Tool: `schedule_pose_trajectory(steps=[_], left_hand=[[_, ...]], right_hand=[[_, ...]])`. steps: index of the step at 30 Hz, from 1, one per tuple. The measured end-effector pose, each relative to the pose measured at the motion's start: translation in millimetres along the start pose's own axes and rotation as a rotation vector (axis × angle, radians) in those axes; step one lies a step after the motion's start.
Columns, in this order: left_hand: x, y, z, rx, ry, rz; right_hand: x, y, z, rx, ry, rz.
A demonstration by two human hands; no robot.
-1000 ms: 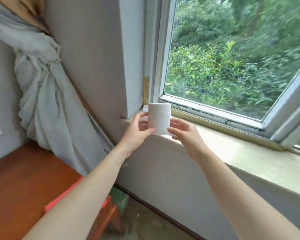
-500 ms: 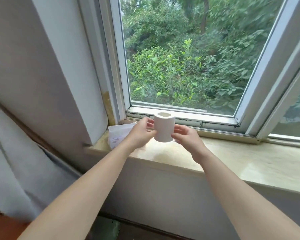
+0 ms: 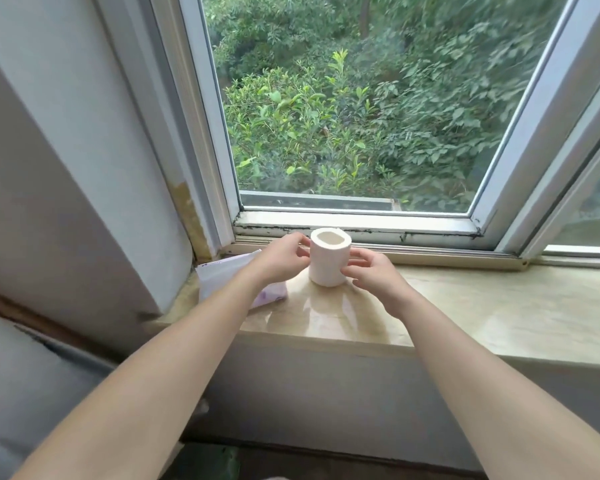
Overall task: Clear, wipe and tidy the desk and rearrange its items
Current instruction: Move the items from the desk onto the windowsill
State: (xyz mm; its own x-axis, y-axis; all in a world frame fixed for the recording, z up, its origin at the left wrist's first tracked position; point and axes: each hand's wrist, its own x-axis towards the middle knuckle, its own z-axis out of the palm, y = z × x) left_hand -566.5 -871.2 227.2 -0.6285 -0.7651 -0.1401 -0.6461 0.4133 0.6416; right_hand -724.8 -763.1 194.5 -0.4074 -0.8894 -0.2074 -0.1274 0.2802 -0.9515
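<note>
Both grips, left hand (image 3: 281, 259) and right hand (image 3: 374, 271), clamp paper roll (image 3: 328, 263) (packet (image 3: 222, 275) half hidden).

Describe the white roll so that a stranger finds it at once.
Under the window, a stone sill runs across. Near its left end the paper roll stands upright between the left hand and right hand. Unlike the flat packet beside it, it is a white hollow cylinder.

The sill (image 3: 499, 317) is smooth, shiny stone, pale yellow and brown. A white paper roll (image 3: 328, 265) stands upright on it near the back edge, with its hole facing up. Just left of the roll, in the sill's corner, lies a flat white and purple pack (image 3: 220, 277).
</note>
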Motion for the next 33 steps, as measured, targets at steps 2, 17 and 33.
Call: schedule_pose_trajectory(steps=[2, 17, 33], left_hand=[[0.7, -1.1, -1.4, 0.06, -0.005, 0.013], [-53.2, 1.8, 5.7, 0.171, 0.145, 0.073], [-304.9, -22.1, 62.2, 0.664, 0.163, -0.317]], right_hand=[[-1.4, 2.4, 0.3, 0.015, -0.001, 0.014], [-35.9, 1.1, -11.5, -0.16, -0.002, -0.133], [-159.2, 15.2, 35.2, -1.149, -0.528, -0.628]])
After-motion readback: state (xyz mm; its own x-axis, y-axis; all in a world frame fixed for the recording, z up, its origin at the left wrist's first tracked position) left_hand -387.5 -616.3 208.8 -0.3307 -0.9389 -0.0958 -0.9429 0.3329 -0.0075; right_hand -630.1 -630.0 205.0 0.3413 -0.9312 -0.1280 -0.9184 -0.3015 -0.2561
